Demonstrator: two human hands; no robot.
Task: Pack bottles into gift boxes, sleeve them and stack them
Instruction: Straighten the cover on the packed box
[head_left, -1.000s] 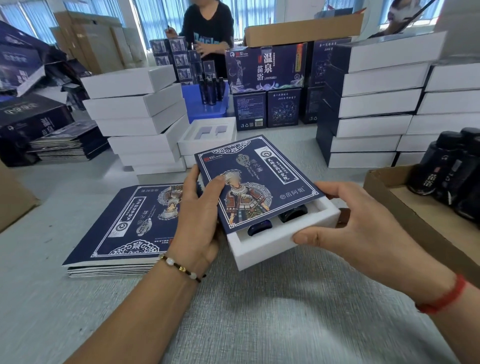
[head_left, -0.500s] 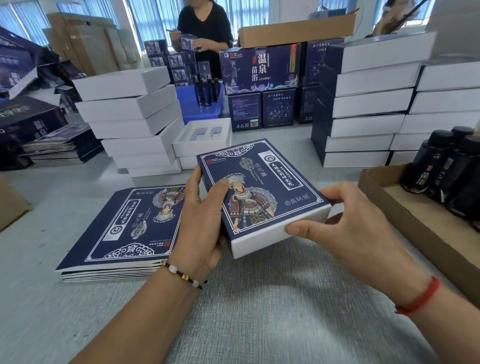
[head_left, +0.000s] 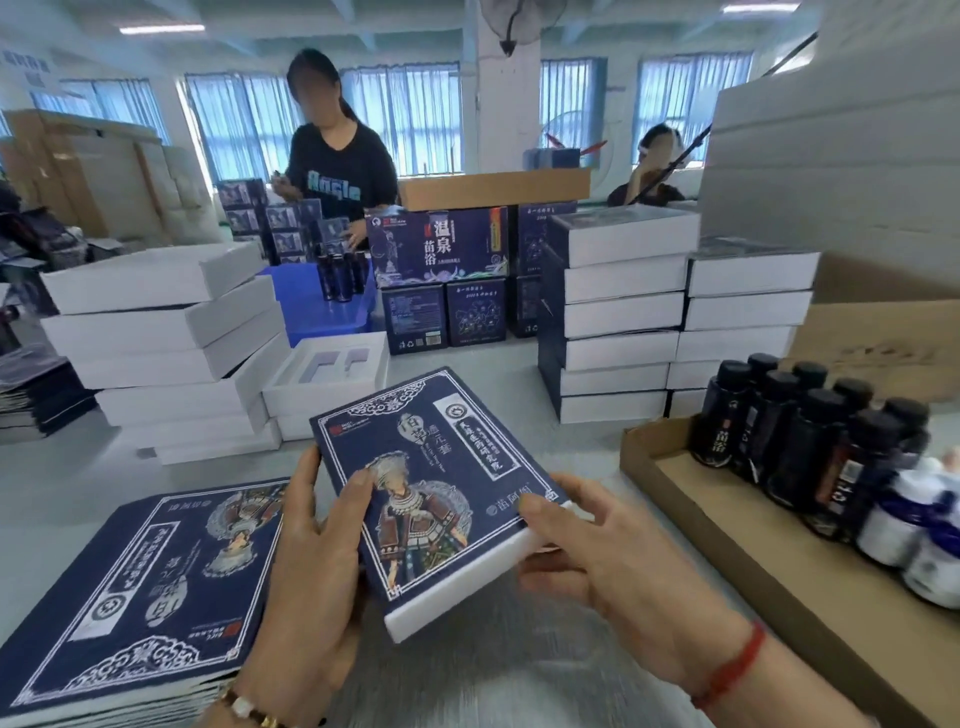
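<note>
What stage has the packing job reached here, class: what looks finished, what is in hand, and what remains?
Done: two stacks of sleeved boxes stand at the back right. In hand: the left hand and right hand grip a sleeved gift box, its white end flush with the sleeve, not yet stacked. Left: flat sleeves lie piled at the left, white boxes wait behind, an open tray is unfilled, and bottles stand in the cardboard tray.

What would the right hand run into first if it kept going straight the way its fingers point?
The right hand points left, and its fingers already grip the sleeved gift box, so the box comes first. Past that, probably the left hand on the box's other side, though depth is unclear.
</note>
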